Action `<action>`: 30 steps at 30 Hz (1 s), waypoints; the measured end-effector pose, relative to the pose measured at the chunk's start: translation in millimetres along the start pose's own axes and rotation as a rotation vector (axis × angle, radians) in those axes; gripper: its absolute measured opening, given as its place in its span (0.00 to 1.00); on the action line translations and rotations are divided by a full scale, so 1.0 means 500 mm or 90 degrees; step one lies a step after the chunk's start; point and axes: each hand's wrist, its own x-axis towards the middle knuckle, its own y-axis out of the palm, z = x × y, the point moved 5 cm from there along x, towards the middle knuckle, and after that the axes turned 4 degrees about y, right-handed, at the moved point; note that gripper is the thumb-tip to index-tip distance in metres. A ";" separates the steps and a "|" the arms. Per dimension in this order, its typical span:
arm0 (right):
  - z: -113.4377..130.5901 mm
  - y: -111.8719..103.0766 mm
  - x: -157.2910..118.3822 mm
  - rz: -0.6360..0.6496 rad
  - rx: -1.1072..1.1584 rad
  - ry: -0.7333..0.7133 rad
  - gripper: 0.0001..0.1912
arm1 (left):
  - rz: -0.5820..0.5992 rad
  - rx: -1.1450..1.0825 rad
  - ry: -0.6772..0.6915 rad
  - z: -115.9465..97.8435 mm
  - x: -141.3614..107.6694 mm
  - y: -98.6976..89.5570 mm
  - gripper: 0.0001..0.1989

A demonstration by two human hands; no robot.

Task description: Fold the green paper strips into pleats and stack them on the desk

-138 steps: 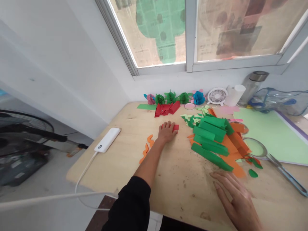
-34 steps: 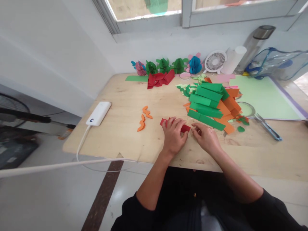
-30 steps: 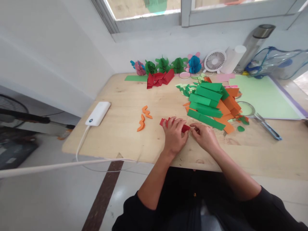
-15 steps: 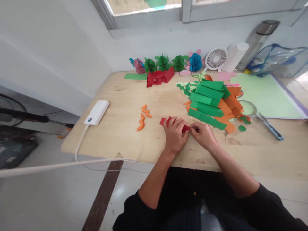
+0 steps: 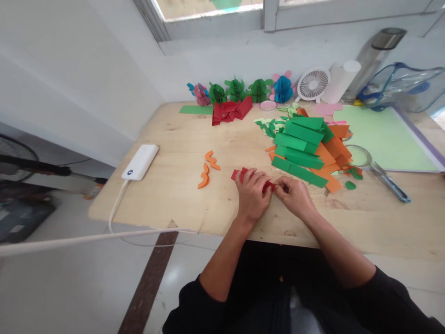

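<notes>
A folded piece of red paper (image 5: 235, 173) lies on the wooden table (image 5: 181, 204), mostly covered by fingers. My left hand (image 5: 253, 195) is spread over it from above and holds it down, its thumb near the paper's right end. At that right end my right hand (image 5: 294, 194) has thumb and forefinger pinched together on the red paper's edge. The exact fold under my fingers is hidden. To the left lie wavy orange paper cut-outs (image 5: 204, 177). Just beyond my right hand is a pile of green paper strips (image 5: 299, 157) over orange paper strips (image 5: 330, 155).
Folded red paper (image 5: 231, 112) and several honeycomb paper figures (image 5: 236, 90) stand at the back. A white fan (image 5: 313, 85), a clear bottle (image 5: 368, 65) and scissors (image 5: 389, 181) are on the right. A white power bank (image 5: 141, 162) with a cable (image 5: 116, 208) lies left.
Hardly anything differs. Both hands stay on the red paper in nearly the same pose, and the view has shifted very slightly.
</notes>
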 end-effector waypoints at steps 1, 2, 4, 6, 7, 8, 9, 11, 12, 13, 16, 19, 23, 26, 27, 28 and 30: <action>0.002 -0.001 -0.001 0.001 0.003 -0.002 0.08 | 0.001 -0.002 0.000 -0.001 0.000 -0.001 0.08; 0.004 -0.002 -0.002 0.002 0.007 -0.004 0.08 | 0.003 -0.004 -0.001 -0.002 0.000 -0.001 0.08; 0.008 -0.004 -0.004 0.001 0.016 -0.007 0.08 | 0.007 -0.008 -0.003 -0.004 0.000 -0.003 0.08; 0.010 -0.006 -0.006 -0.001 0.025 -0.009 0.08 | 0.010 -0.011 -0.005 -0.007 0.000 -0.006 0.08; 0.011 -0.007 -0.007 -0.002 0.029 -0.010 0.08 | 0.010 -0.012 -0.006 -0.007 0.000 -0.008 0.08; 0.012 -0.007 -0.008 -0.004 0.033 -0.010 0.09 | 0.009 -0.012 -0.005 -0.007 0.000 -0.009 0.08; 0.012 -0.008 -0.009 -0.005 0.036 -0.010 0.09 | 0.008 -0.012 -0.005 -0.007 0.000 -0.010 0.08; 0.011 -0.009 -0.011 -0.007 0.039 -0.006 0.09 | 0.006 -0.011 -0.007 -0.004 0.000 -0.012 0.09; 0.010 -0.011 -0.011 -0.008 0.040 -0.004 0.09 | 0.005 -0.010 -0.010 -0.002 -0.001 -0.012 0.09; 0.008 -0.013 -0.012 -0.008 0.039 0.000 0.09 | 0.005 -0.009 -0.012 0.000 -0.002 -0.011 0.10; 0.003 -0.026 -0.018 -0.009 0.034 0.013 0.10 | 0.008 -0.002 -0.016 0.008 -0.003 -0.009 0.11; -0.008 -0.053 -0.033 -0.012 0.022 0.032 0.10 | 0.009 0.010 -0.013 0.015 -0.002 -0.008 0.14; -0.034 -0.103 -0.072 0.000 0.004 0.062 0.11 | 0.002 0.040 0.009 0.016 -0.005 -0.017 0.15; -0.066 -0.138 -0.106 0.029 -0.003 0.093 0.11 | 0.004 0.064 0.074 -0.009 -0.026 -0.024 0.16; -0.077 -0.147 -0.116 0.048 -0.002 0.103 0.11 | 0.013 0.068 0.109 -0.023 -0.039 -0.023 0.16; -0.087 -0.154 -0.124 0.067 -0.002 0.108 0.11 | 0.030 0.068 0.146 -0.039 -0.055 -0.019 0.16; -0.104 -0.165 -0.132 0.105 -0.007 0.101 0.12 | 0.074 0.069 0.218 -0.071 -0.093 -0.004 0.16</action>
